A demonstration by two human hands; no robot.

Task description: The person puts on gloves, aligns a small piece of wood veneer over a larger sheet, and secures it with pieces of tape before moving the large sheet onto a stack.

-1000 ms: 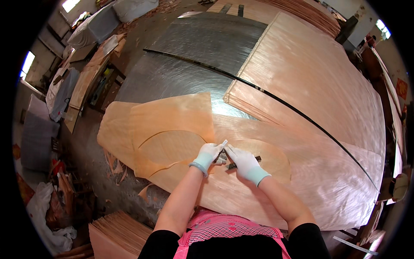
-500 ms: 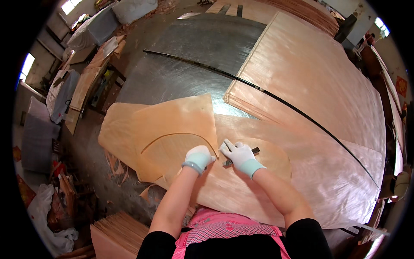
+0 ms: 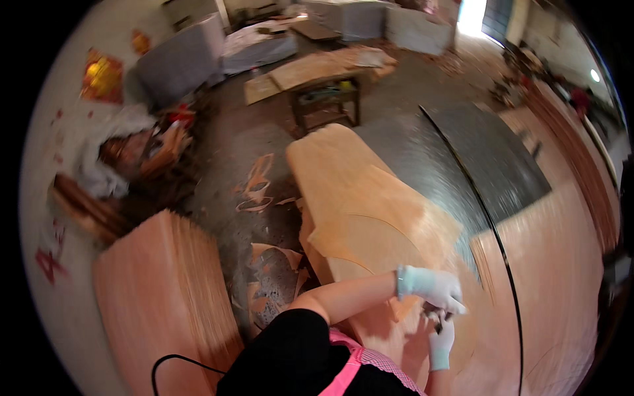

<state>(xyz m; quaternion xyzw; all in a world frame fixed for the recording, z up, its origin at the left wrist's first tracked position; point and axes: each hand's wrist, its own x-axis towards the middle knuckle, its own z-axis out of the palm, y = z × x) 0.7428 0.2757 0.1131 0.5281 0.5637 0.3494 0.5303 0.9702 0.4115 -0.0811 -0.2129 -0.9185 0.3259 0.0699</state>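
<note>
My left hand (image 3: 432, 289), in a white glove with a pale green cuff, reaches across with its fingers bent down over a small dark tool (image 3: 437, 319). Just below it my right hand (image 3: 441, 343), gloved alike, is closed on that tool. Motion blurs the tool, so its kind is unclear, and the left fingertips partly cover it. Both hands are close together over thin pinkish wood veneer sheets. Beside them lie overlapping tan veneer pieces (image 3: 376, 191), one with a curved cut edge (image 3: 389, 224).
A long thin black strip (image 3: 472, 185) crosses the dark metal tabletop (image 3: 502, 158) and the veneer sheets (image 3: 561, 264). A tall veneer stack (image 3: 165, 284) stands at left. Veneer scraps (image 3: 257, 185) litter the floor. Farther off are a small workbench (image 3: 323, 99) and covered bulky items (image 3: 185, 59).
The view has swung left. My hands, apart on the veneer before, have come together; my right hand, earlier spread over the dark tool, now grips it.
</note>
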